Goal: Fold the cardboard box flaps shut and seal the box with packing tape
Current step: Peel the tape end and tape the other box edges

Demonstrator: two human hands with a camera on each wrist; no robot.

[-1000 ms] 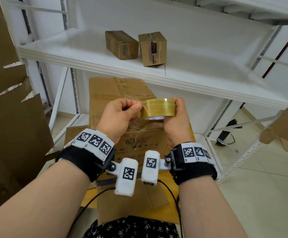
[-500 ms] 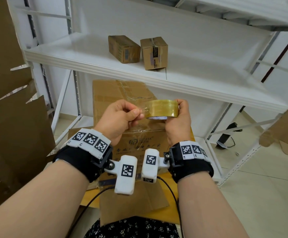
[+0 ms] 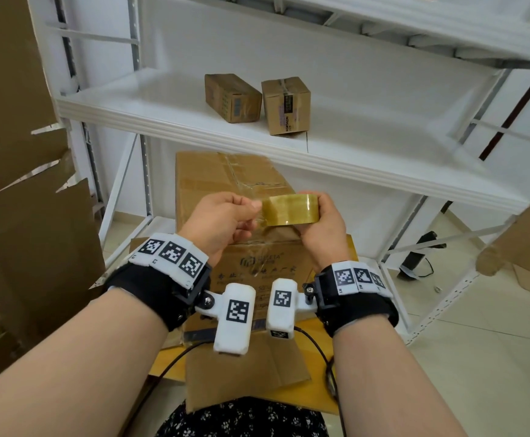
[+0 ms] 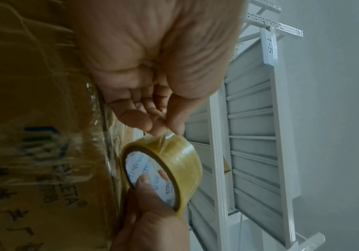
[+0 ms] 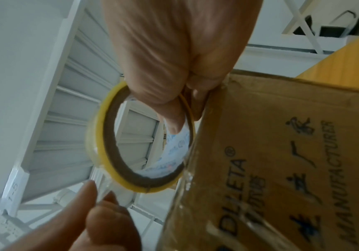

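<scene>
A yellowish roll of packing tape (image 3: 290, 209) is held up in front of me, above a large brown cardboard box (image 3: 225, 178) with printed lettering. My right hand (image 3: 320, 222) grips the roll (image 5: 109, 152), thumb inside its white core (image 4: 146, 171). My left hand (image 3: 225, 220) pinches the clear loose tape end (image 4: 167, 134) at the roll's left edge between thumb and forefinger. In the right wrist view that tape end (image 5: 105, 188) runs a short way off the roll to my left fingers (image 5: 83, 200). Old clear tape covers the box's top panel (image 4: 45, 118).
A white metal shelf (image 3: 162, 111) stands behind the box, with two small sealed cartons (image 3: 232, 97) (image 3: 285, 105) on it. Flattened cardboard sheets (image 3: 20, 216) lean at the left. More cardboard (image 3: 525, 241) is at the right, and a black cable (image 3: 418, 260) lies on the tiled floor.
My left thumb and forefinger have drawn slightly away from the roll, with a short length of clear tape now between them. The right hand keeps the same hold.
</scene>
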